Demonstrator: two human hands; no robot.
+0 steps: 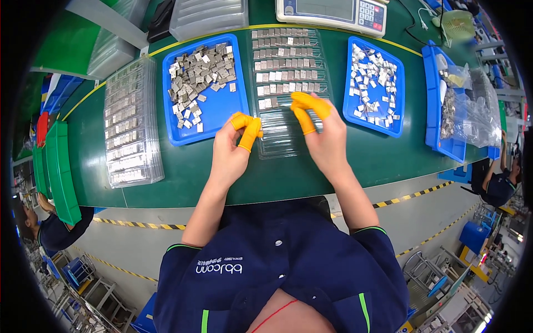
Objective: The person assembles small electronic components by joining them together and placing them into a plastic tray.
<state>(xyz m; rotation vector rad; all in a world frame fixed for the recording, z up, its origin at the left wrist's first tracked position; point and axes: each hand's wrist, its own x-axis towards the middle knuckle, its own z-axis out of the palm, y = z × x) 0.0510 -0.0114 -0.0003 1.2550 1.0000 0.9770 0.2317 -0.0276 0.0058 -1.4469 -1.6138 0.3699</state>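
Yellow finger cots cover the fingertips of both my hands. My left hand [233, 145] is closed in a pinch beside the left edge of a clear plastic tray [277, 149]; whatever it holds is too small to make out. Over the tray, my right hand [325, 130] has its thumb and finger drawn together by the end of a partly filled row; anything between them is hidden. Small silver and white metal parts [283, 75] fill the tray's far rows. Its near slots show bare plastic. To the left, a blue tray [236, 108] holds a heap of silver parts.
Small white pieces lie in a blue tray [369, 126] on the right. Stacked filled clear trays [133, 161] stand at left, with a green bin [64, 177] beyond. A scale [333, 14] sits at the back. A blue bin [436, 133] with plastic bags is far right.
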